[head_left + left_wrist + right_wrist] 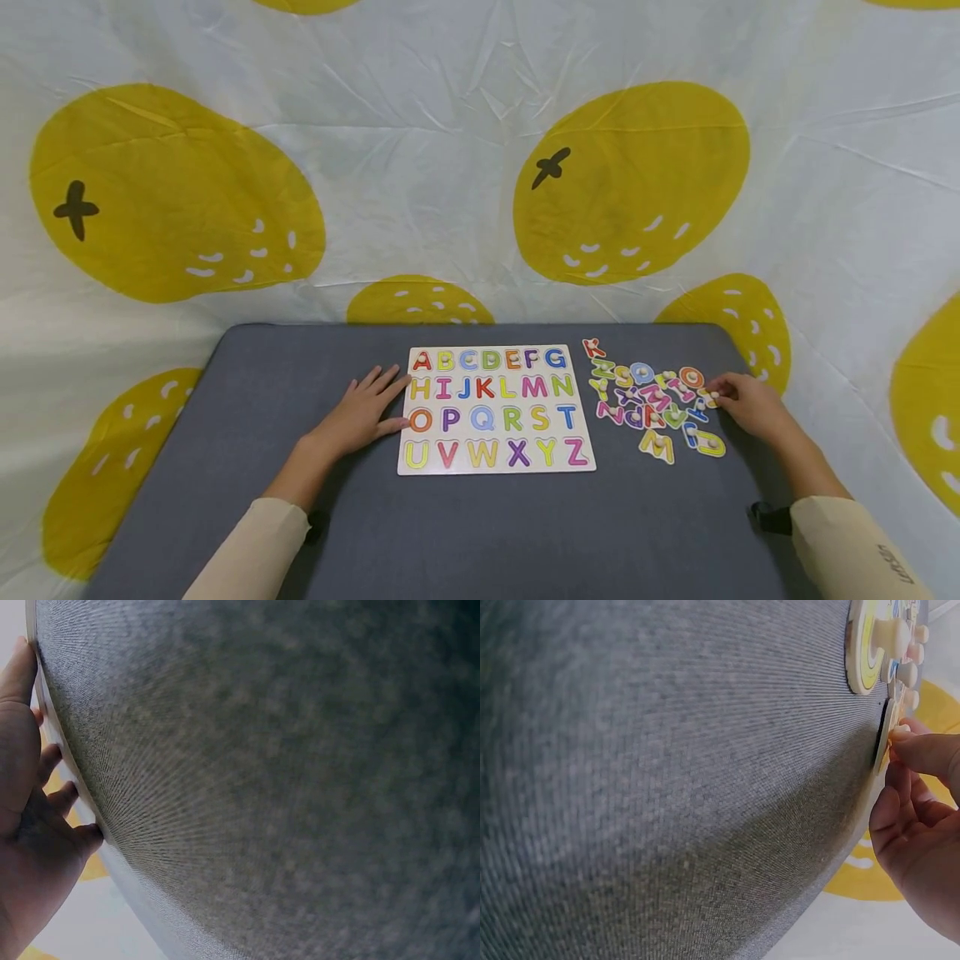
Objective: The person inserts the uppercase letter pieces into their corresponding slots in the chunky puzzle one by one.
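My left hand [362, 413] lies on the table with fingers spread, its thumb and fingertips at the left edge of the alphabet puzzle board [495, 475]. Knobbed letters A to G fill the board's top row; the lower rows show coloured letter shapes without knobs. At the right end of a pile of loose letter pieces [652, 417], my right hand [752, 406] pinches a yellowish letter piece [884, 735] by its wooden knob between thumb and finger. The fingers partly cover it, so its letter is hidden. A yellow letter piece [868, 649] with a knob lies close by.
The dark grey table [480, 533] extends in front of the board. A red K piece [592, 347] lies apart at the back of the pile, and a yellow M piece [657, 447] at its front. Behind the table hangs a white cloth [420, 183] printed with yellow fruit.
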Available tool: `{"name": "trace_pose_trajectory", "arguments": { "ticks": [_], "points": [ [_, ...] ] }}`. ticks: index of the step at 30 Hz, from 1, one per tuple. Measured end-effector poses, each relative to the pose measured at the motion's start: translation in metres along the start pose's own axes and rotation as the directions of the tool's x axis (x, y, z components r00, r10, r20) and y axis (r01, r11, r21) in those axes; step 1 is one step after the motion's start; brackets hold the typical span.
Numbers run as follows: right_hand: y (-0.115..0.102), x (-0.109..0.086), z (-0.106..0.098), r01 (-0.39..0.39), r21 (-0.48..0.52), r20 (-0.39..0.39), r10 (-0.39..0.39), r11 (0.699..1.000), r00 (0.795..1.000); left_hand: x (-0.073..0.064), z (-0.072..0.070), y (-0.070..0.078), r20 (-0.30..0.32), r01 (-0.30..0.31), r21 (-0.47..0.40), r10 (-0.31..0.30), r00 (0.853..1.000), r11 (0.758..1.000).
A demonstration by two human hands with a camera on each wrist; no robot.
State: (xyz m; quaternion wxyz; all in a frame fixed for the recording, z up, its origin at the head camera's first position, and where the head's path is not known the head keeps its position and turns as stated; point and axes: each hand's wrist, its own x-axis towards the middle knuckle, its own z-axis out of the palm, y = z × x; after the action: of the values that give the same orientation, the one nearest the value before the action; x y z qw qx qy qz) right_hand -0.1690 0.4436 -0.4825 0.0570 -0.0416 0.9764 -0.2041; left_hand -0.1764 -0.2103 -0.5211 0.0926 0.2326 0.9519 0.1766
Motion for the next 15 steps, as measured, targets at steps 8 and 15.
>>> {"name": "trace_pose_trajectory", "arguments": {
  "ticks": [8,15],
  "points": [
    [-0.009,0.002,-0.004,0.022,-0.016,-0.009,-0.023,1.0,1.0,-0.001,0.001,-0.001,-0.008,0.001,-0.002,-0.001,1.0,1.0],
    [-0.031,0.008,-0.005,0.03,-0.041,-0.004,-0.031,0.999,1.0,-0.001,0.0,0.0,-0.01,-0.004,0.001,0.004,1.0,1.0]
  ]
}}
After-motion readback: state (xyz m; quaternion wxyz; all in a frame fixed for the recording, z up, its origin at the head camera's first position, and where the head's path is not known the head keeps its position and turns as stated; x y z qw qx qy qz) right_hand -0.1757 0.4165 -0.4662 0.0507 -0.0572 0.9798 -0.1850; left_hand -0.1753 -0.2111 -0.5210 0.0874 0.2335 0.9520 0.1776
